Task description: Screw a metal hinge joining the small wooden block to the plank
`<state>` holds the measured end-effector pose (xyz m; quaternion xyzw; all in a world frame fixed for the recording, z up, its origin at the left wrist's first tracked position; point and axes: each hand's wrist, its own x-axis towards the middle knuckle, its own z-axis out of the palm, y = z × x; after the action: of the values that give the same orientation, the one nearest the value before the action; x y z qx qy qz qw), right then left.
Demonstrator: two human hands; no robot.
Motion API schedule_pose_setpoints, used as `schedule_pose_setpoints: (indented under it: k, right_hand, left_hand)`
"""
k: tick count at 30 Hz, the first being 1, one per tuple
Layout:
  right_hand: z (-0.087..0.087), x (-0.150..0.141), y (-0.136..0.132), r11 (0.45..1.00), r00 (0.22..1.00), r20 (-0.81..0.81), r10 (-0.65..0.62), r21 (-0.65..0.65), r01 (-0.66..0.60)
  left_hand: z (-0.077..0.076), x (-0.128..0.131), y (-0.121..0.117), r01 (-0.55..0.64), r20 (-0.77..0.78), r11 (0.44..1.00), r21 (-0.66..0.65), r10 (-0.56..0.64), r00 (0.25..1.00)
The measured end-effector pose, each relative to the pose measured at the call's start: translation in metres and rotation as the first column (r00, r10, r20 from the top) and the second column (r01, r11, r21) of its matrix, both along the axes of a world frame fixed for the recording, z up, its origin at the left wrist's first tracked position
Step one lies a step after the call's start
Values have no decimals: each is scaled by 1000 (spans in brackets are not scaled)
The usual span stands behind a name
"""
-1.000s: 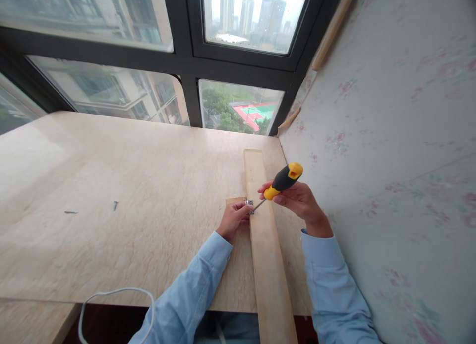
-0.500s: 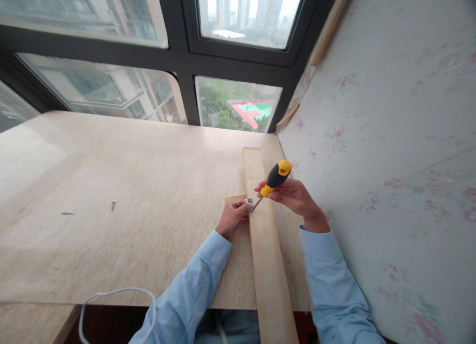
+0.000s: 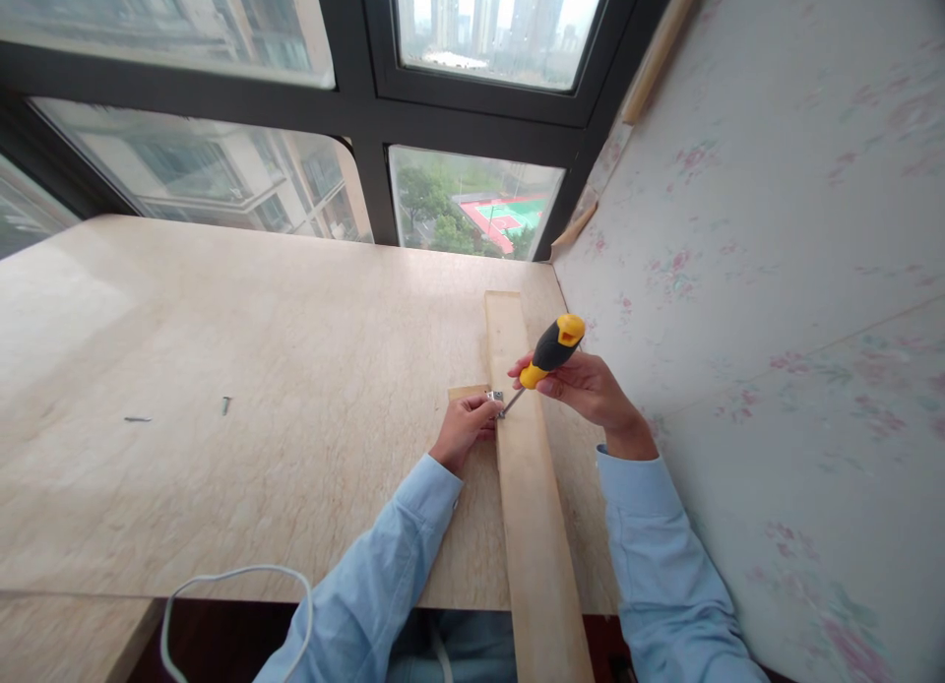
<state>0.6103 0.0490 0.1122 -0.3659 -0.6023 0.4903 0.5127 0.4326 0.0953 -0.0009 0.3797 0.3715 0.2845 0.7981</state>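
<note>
My right hand (image 3: 587, 388) is closed round the lower part of a yellow and black screwdriver (image 3: 553, 350), which leans with its handle up to the right. The shaft's tip meets a small metal bracket (image 3: 495, 397), or a screw at it, on the left edge of a long wooden board (image 3: 535, 496). Thumb and fingers of my left hand (image 3: 467, 427) pinch the bracket against that edge. A short piece of wood (image 3: 467, 393) shows behind the left hand, beside the board. My fingers partly hide the bracket.
Two loose screws, one screw (image 3: 225, 404) nearer and another screw (image 3: 137, 419) farther left, lie on the marble-patterned sill (image 3: 310, 329). A white cable (image 3: 243, 569) loops at the front edge. Windows (image 3: 476, 201) stand behind, and a flowered wall (image 3: 775, 319) closes the right side.
The view has shifted very slightly. Both hands, the screwdriver and the board keep nearly the same positions relative to each other.
</note>
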Motion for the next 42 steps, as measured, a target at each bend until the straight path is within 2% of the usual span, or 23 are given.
schedule_pose_setpoints:
  k: [6,12,18,22,25,32,38,42]
  right_hand:
    - [1,0,-2,1000,999,37,23,-9,-23]
    - [7,0,-3,996,982,181,49,70,-63]
    - [8,-6,-3,986,939,326,-113,150,66]
    - [4,-9,1,959,908,345,-237,233,162]
    - [2,-11,3,948,891,365,-272,258,183]
    - [4,-21,3,971,941,256,-223,143,191]
    - [2,-25,4,993,993,75,-91,-64,96]
    - [7,-19,-1,996,995,95,32,-90,-24]
  left_hand:
    - [1,0,0,-2,11,1000,0,2,1000]
    - [1,0,-1,-5,11,1000,7,5,1000]
    - [2,0,-2,-3,17,1000,9,3,1000]
    - [4,0,-2,-7,7,1000,9,7,1000]
    - [5,0,-2,3,6,1000,16,-3,1000]
    - [2,0,-1,-1,20,1000,13,1,1000]
    - [2,0,-1,1,20,1000,15,-1,1000]
    - [3,0,-1,6,5,1000,18,-6,1000]
